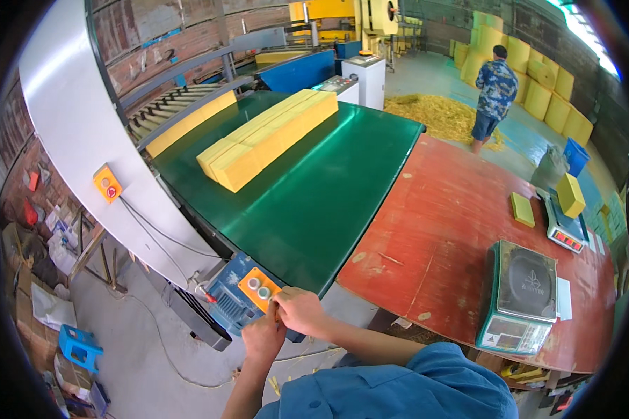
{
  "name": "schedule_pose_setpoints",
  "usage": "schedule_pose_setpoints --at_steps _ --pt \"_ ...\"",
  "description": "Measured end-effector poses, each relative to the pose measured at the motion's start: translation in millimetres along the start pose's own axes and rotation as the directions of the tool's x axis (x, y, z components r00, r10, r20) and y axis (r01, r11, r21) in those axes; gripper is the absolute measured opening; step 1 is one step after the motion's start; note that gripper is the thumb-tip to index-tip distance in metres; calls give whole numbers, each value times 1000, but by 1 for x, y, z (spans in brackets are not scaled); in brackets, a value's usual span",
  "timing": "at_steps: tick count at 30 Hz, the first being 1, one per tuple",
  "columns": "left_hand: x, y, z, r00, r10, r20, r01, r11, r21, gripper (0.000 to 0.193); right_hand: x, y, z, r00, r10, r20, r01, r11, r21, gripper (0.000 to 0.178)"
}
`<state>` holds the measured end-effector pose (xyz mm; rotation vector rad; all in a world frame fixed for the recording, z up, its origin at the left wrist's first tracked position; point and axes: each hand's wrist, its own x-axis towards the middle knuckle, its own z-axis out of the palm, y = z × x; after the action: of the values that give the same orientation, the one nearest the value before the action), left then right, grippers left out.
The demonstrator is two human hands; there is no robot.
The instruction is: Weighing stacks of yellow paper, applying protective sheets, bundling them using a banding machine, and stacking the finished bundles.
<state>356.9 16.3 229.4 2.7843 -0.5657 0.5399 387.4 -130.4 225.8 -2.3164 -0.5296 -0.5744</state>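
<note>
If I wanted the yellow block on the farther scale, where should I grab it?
Probably grip the yellow block by two opposite sides, coming down from above. Its sides look flat, its top is bare, and it stands up from the farther scale. A low approach from the person's side looks less handy, since the nearer scale stands that way.

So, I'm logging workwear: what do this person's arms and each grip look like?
The left grip and right grip are ungloved hands. The left forearm and right forearm are bare, with no watch showing. The blue right sleeve stops around the elbow; no left sleeve shows.
</note>
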Motion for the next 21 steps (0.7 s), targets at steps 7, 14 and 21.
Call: schedule_pose_setpoints --at_steps 7,14,21 --pt "0 1 -5 998 14 -53 -13 1000 26 47 3 -2 1 1000 -13 0 13 1000 2 9" --pt "0 0 -1 999 9 -43 -8 1000 7 44 3 -2 -2 1000 -11 10 10 1000 20 8" --pt "-1 0 -1 999 2 -52 -1 1000 10 42 3 -3 -1 999 -34 -11 34 999 28 8"
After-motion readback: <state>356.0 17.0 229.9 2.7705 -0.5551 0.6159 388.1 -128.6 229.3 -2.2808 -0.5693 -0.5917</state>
